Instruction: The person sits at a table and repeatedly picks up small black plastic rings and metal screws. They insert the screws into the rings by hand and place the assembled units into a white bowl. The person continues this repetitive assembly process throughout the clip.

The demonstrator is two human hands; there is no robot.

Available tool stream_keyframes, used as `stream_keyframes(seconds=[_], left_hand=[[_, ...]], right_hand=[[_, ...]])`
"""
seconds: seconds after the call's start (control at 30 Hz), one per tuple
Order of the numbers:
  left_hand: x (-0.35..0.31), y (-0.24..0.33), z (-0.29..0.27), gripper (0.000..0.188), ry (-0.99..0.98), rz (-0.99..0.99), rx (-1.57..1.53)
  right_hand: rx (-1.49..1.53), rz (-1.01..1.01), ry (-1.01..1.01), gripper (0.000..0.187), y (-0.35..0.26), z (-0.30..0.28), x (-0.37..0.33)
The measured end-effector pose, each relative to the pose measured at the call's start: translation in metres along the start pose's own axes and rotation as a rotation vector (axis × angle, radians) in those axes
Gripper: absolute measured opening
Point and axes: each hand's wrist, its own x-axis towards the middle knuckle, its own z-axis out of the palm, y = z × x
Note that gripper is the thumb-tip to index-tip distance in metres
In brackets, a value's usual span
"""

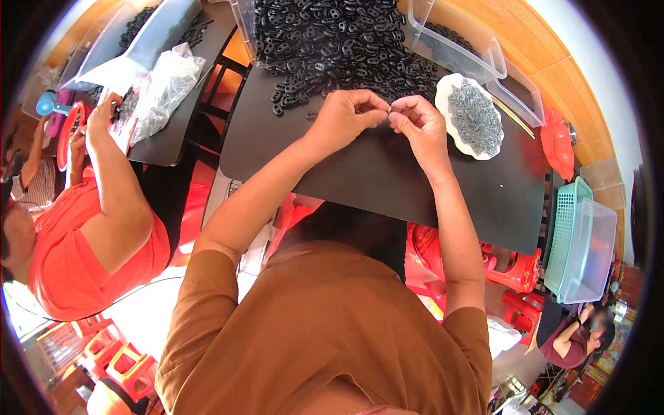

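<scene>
My left hand (pixel 344 119) and my right hand (pixel 423 130) meet above the dark table, fingertips pinched together. Between them is a tiny dark thing, too small and covered to name. Just beyond my hands spreads a large heap of small black oval pieces with two holes (pixel 332 41). One loose piece (pixel 312 116) lies on the table beside my left hand. To the right of my right hand, a white scalloped dish (pixel 443 114) holds a mound of small silvery metal parts (pixel 476 119).
Clear plastic bins (pixel 460 43) stand at the far right of the dark table (pixel 477 200), near a red dish (pixel 557 144). A turquoise basket (pixel 564 228) is beyond its right edge. At left, a person in red (pixel 104 235) works at another table with a plastic bag (pixel 166 93).
</scene>
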Motion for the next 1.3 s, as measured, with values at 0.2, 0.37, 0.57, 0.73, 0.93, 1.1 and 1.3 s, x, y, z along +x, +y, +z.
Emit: stream_keyframes(seconds=[0.2, 0.37, 0.57, 0.73, 0.93, 1.1, 1.3], left_hand=[[-0.039, -0.004, -0.003, 0.014, 0.037, 0.178, 0.241], [-0.065, -0.002, -0.05, 0.016, 0.229, 0.322, 0.652], [-0.056, -0.007, -0.068, 0.02, 0.228, 0.421, 0.804], [-0.052, -0.007, -0.072, 0.02, 0.27, 0.353, 0.69], [-0.048, -0.008, -0.073, 0.016, 0.187, 0.347, 0.846], [-0.046, -0.003, -0.073, 0.016, 0.142, 0.281, 0.816], [-0.045, 0.001, -0.043, 0.014, 0.062, 0.093, 0.295]], right_hand=[[-0.181, 0.108, -0.125, 0.005, 0.006, -0.003, -0.017], [-0.428, -0.069, -0.07, 0.007, 0.005, 0.004, -0.02], [-0.488, -0.185, -0.08, 0.009, 0.006, 0.011, -0.017], [-0.481, -0.19, -0.091, 0.009, 0.006, 0.009, -0.017], [-0.48, -0.202, -0.091, 0.009, 0.009, 0.008, -0.018], [-0.463, -0.199, -0.103, 0.01, 0.006, 0.008, -0.018], [-0.421, -0.148, -0.088, 0.009, 0.009, 0.006, -0.017]])
